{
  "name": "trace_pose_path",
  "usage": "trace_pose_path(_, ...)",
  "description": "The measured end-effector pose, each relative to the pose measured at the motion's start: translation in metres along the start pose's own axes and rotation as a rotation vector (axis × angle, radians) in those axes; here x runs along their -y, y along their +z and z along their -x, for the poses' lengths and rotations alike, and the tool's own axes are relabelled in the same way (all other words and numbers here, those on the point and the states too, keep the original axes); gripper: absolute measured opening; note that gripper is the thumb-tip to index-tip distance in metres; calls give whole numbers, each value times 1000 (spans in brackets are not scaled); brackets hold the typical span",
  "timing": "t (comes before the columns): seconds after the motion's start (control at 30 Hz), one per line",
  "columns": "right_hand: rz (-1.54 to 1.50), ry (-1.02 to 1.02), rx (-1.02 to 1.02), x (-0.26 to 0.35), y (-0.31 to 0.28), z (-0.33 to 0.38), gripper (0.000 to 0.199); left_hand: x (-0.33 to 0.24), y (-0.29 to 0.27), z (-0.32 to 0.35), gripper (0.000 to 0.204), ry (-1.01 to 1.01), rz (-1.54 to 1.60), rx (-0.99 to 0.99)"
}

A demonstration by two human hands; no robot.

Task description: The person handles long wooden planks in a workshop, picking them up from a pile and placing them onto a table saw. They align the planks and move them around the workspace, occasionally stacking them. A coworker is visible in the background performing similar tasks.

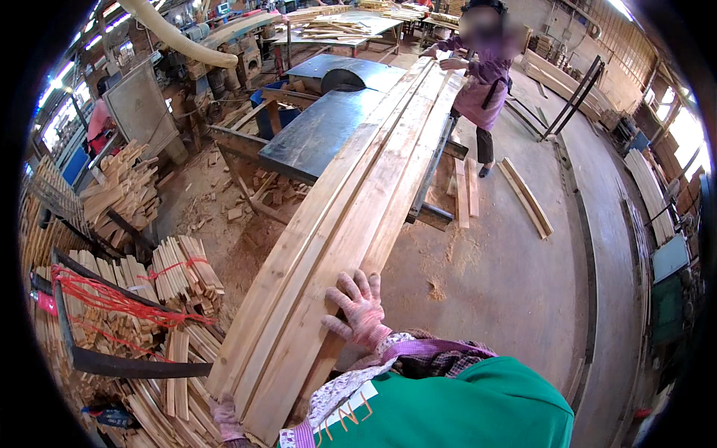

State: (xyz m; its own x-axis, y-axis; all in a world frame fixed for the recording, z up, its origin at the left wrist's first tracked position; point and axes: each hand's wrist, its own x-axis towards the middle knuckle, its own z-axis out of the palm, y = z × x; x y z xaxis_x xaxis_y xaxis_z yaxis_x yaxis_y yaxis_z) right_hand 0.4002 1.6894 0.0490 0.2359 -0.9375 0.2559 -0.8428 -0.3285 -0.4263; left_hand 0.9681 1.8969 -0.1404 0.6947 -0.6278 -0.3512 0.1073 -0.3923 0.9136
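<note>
Several long pale wooden planks (pixel 314 257) lie side by side, stretching from my body across a saw table (pixel 325 142). A round dark saw blade (pixel 342 81) stands up from the table. My right hand (pixel 361 310), in a pinkish work glove, rests on the right-hand planks with fingers spread. Down at the near left end, my gloved left hand (pixel 226 418) holds a plank's edge, part of its fingers hidden. At the far end, a co-worker in a purple smock (pixel 485 89) has both hands at the planks.
Bundled wood strips (pixel 187 269) and red cord (pixel 123 299) sit left, beside a dark metal frame (pixel 138 364). Offcuts (pixel 123 190) are heaped farther back. Loose boards (pixel 526 196) lie on the floor at right. A pale hose (pixel 179 41) hangs at upper left.
</note>
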Motion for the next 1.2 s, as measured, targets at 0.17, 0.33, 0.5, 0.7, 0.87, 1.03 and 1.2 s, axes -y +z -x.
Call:
trace_pose_path(0.17,11,-4,9,-1,0,-1,72,-15,14,16,66,11,19,-30)
trace_pose_path(0.33,108,19,175,3,-2,-7,74,-24,12,-17,66,191,-178,39)
trace_pose_path(0.5,175,41,252,5,-8,-12,75,-57,24,-14,60,-19,-149,-111)
trace_pose_path(0.7,150,40,271,4,-9,-13,75,-76,34,3,62,-30,-149,-114)
trace_pose_path(0.87,145,32,232,6,-10,-14,74,-75,36,2,64,-26,-151,-120)
trace_pose_path(1.03,163,26,269,7,-11,-14,72,-76,32,12,66,-28,-149,-143)
trace_pose_path(1.2,146,-4,152,5,-6,-14,71,-73,26,22,68,-36,-168,-175)
